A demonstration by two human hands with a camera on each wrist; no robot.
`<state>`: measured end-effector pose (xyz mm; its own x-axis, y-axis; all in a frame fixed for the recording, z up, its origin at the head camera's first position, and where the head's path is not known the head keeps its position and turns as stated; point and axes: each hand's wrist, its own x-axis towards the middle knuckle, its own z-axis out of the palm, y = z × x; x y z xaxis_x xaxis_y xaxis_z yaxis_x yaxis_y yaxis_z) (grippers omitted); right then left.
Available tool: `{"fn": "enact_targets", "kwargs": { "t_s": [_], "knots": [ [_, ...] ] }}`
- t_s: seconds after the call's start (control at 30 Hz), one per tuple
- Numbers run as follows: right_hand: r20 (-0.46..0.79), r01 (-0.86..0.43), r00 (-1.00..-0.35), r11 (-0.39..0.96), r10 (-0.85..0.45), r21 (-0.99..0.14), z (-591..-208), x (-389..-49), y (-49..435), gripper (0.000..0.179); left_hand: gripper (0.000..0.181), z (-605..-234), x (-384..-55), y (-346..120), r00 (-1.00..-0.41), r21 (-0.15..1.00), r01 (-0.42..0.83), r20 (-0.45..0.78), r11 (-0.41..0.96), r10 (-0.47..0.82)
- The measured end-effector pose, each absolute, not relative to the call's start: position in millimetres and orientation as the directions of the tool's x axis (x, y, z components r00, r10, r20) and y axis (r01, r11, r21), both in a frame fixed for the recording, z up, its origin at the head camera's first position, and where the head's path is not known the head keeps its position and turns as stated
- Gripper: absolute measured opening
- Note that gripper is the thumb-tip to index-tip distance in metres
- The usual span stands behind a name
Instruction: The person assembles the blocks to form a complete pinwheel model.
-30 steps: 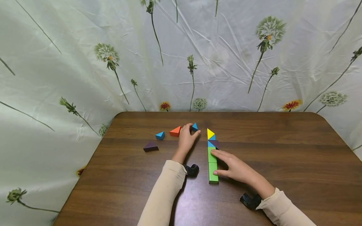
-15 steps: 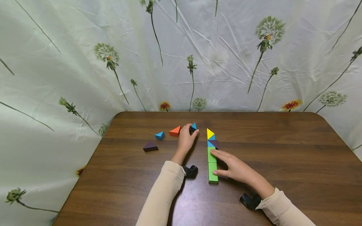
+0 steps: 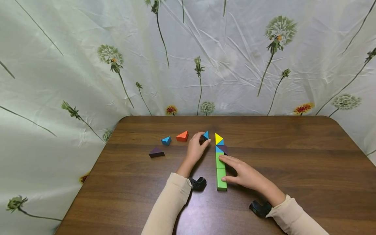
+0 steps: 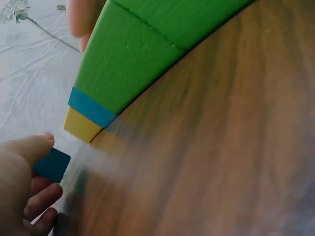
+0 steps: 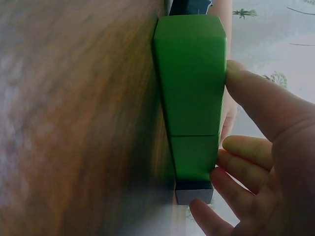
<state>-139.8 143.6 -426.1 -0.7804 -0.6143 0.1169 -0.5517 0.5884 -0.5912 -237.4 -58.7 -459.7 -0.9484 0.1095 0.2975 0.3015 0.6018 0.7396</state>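
Observation:
My left hand (image 3: 196, 147) pinches a small blue triangular block (image 3: 206, 134) between thumb and fingers, left of the row's far end; the left wrist view shows the block's flat blue side (image 4: 53, 165). The row runs away from me: two green blocks (image 3: 221, 179), then a blue triangle (image 3: 219, 149) against a purple triangle (image 3: 224, 148), then a yellow triangle (image 3: 218, 138) against another blue triangle (image 3: 221, 143). With fingers extended, my right hand (image 3: 245, 173) rests its fingertips and thumb on the green blocks; the right wrist view shows them along the green side (image 5: 192, 88).
Left of my left hand lie an orange-red triangular block (image 3: 182, 136), a blue one (image 3: 166, 141) and a dark purple one (image 3: 156, 152). The wooden table (image 3: 293, 156) ends at a flower-patterned curtain (image 3: 235, 58). Each wrist wears a black camera (image 3: 198, 184).
My left hand has moved right with the blue triangular block, away from the orange-red block and closer to the row. My right hand stays on the green blocks.

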Motion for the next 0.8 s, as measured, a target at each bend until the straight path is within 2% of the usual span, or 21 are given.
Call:
{"fn": "enact_targets", "kwargs": {
  "t_s": [0.47,0.8],
  "knots": [
    [0.103,-0.545,-0.782,0.595,-0.615,-0.591,-428.1,-140.6,144.5,0.076,0.039,-465.5,-235.9,-57.8,-0.936,0.711,0.348,0.301,0.611,0.182],
    [0.120,-0.563,-0.774,0.588,-0.622,-0.581,-427.3,-140.4,144.5,0.074,0.037,-465.2,-236.2,-62.9,-0.936,0.741,0.351,0.263,0.572,0.234]
  ]
}}
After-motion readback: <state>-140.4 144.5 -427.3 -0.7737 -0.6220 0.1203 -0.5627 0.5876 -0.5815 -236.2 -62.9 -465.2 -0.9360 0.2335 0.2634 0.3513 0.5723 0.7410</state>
